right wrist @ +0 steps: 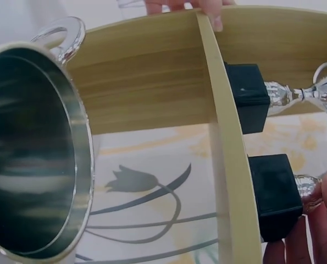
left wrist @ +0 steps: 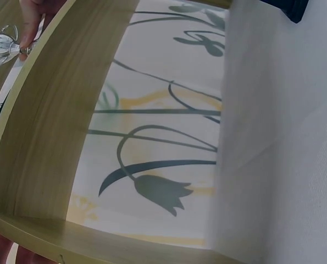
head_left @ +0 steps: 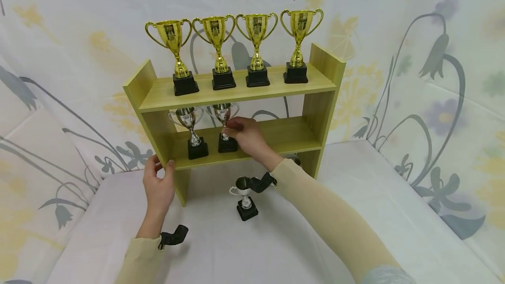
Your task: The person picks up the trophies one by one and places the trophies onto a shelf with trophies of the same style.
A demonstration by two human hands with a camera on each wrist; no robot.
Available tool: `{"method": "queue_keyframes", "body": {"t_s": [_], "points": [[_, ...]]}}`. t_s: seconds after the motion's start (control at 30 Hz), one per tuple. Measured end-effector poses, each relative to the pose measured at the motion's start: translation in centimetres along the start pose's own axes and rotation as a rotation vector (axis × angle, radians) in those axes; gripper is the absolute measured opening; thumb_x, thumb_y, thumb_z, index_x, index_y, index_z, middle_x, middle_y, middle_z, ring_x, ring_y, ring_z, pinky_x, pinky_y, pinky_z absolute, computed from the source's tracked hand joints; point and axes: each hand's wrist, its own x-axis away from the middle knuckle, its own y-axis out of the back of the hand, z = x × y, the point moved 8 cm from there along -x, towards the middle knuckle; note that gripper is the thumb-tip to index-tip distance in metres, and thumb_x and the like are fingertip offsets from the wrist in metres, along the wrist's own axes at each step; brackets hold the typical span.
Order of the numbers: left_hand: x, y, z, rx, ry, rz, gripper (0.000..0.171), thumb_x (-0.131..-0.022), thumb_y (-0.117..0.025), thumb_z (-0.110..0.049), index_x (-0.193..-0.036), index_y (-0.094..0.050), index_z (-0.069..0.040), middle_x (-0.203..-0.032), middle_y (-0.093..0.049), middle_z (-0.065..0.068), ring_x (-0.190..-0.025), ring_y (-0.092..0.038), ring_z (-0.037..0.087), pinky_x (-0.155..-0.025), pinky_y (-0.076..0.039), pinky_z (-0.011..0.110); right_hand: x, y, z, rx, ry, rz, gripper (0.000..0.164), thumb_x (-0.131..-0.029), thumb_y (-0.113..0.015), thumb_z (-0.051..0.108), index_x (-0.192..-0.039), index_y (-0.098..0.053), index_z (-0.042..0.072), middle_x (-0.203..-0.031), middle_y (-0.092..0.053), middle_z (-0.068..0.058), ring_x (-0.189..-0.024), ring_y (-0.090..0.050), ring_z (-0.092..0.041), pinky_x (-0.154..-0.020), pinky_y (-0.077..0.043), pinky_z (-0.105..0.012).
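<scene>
Near silver trophy (head_left: 246,201) stands on the table (head_left: 213,251). My left hand (head_left: 158,187) grips the shelf's left side panel (head_left: 155,130). Right hand (head_left: 248,137) pinches another silver trophy (head_left: 223,115) by its stem, base seemingly on the middle shelf (head_left: 284,133). Probably light, stiff, slick; hold stem or base, avoid thin handles. Gold trophies (head_left: 257,34) up top.

A wooden shelf (head_left: 236,99) bears four gold trophies (head_left: 257,76) on top, two silver trophies (head_left: 197,148) one tier below.

- My right hand (head_left: 249,138) partly hides the silver two-handled trophy with square black base (head_left: 227,144)
- My right wrist view cuts off a round silver cup (right wrist: 37,154)
</scene>
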Motion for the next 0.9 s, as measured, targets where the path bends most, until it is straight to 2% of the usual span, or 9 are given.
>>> {"method": "queue_keyframes", "body": {"t_s": [0.1, 0.3, 0.47, 0.53, 0.67, 0.77, 0.9], "points": [[0.0, 0.0, 0.0, 0.003, 0.0, -0.004, 0.037, -0.101, -0.054, -0.017, -0.134, -0.05, 0.001, -0.123, -0.052, 0.016, -0.116, -0.052, 0.028, -0.081, -0.045, 0.018, 0.1, 0.1, -0.1, -0.014, 0.003, -0.014, 0.019, -0.094, -0.07, 0.015, -0.109, -0.072, 0.003, -0.104, -0.07, -0.007, -0.097, -0.064, -0.019, -0.082, -0.05, -0.031], [0.0, -0.1, 0.1, 0.003, -0.007, 0.001, 0.038, -0.102, -0.053, -0.017, -0.135, -0.05, 0.001, -0.124, -0.052, 0.016, -0.118, -0.052, 0.03, -0.084, -0.047, 0.027, 0.3, 0.5, -0.2, -0.05, -0.013, -0.057, 0.025, -0.092, -0.072, 0.016, -0.114, -0.072, 0.004, -0.108, -0.072, -0.007, -0.102, -0.065, -0.02, -0.086, -0.051, -0.033], [0.0, 0.0, 0.2, -0.004, -0.003, 0.002, 0.038, -0.102, -0.053, -0.017, -0.135, -0.05, 0.001, -0.124, -0.052, 0.016, -0.118, -0.052, 0.029, -0.084, -0.047, 0.026, 0.4, 0.6, -0.4, -0.081, -0.012, -0.075, 0.026, -0.09, -0.074, 0.017, -0.113, -0.073, 0.006, -0.107, -0.072, -0.005, -0.102, -0.065, -0.017, -0.086, -0.051, -0.033], [0.0, -0.1, 0.2, -0.001, -0.004, 0.004, 0.038, -0.102, -0.053, -0.017, -0.135, -0.05, 0.0, -0.124, -0.052, 0.015, -0.118, -0.052, 0.029, -0.086, -0.048, 0.03, 0.6, 0.7, -0.4, -0.095, -0.004, -0.078, 0.026, -0.09, -0.075, 0.017, -0.114, -0.073, 0.006, -0.108, -0.072, -0.004, -0.103, -0.065, -0.017, -0.087, -0.051, -0.034], [0.1, -0.1, 0.2, 0.011, -0.007, 0.006, 0.038, -0.102, -0.053, -0.017, -0.135, -0.049, 0.001, -0.125, -0.051, 0.016, -0.119, -0.051, 0.03, -0.091, -0.05, 0.048, 0.9, 0.8, -0.4, -0.107, 0.0, -0.08, 0.027, -0.091, -0.074, 0.019, -0.115, -0.073, 0.008, -0.11, -0.072, -0.002, -0.104, -0.064, -0.015, -0.089, -0.051, -0.034], [0.1, -0.2, 0.1, 0.021, -0.011, 0.003, 0.038, -0.102, -0.053, -0.016, -0.135, -0.049, 0.002, -0.125, -0.05, 0.018, -0.119, -0.051, 0.031, -0.092, -0.048, 0.057, 1.1, 0.9, -0.5, -0.119, -0.004, -0.082, 0.026, -0.091, -0.074, 0.018, -0.115, -0.073, 0.009, -0.11, -0.072, -0.001, -0.104, -0.064, -0.015, -0.089, -0.051, -0.034], [0.0, -0.1, 0.1, 0.017, -0.011, -0.001, 0.038, -0.102, -0.053, -0.016, -0.135, -0.049, 0.002, -0.124, -0.051, 0.018, -0.118, -0.052, 0.031, -0.091, -0.049, 0.054, 1.4, 1.2, -0.2, -0.118, 0.003, -0.091, 0.025, -0.091, -0.073, 0.018, -0.115, -0.073, 0.009, -0.11, -0.072, -0.002, -0.103, -0.065, -0.016, -0.089, -0.051, -0.035]]}}
